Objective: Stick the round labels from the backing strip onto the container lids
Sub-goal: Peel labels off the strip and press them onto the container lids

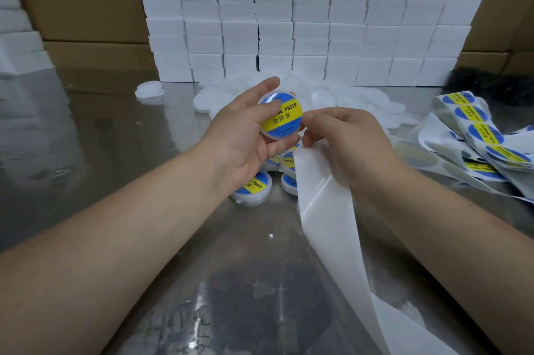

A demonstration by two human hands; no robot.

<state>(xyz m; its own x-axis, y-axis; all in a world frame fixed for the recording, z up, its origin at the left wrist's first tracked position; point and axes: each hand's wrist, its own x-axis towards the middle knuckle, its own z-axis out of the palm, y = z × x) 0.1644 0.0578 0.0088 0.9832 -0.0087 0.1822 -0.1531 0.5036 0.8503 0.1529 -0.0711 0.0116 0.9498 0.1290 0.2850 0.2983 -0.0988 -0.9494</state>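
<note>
My left hand grips a round white container whose lid bears a blue and yellow round label, with the thumb pressing on the label's upper left. My right hand holds the white backing strip, which hangs down toward the near edge, its bare side up. The right fingertips sit beside the container's right rim. Below my left hand lie a few labelled containers on the steel table.
A tangle of strip with unused blue and yellow labels lies at the right. Several unlabelled white lids are piled behind my hands. A wall of white boxes stands at the back, with cardboard cartons at the left.
</note>
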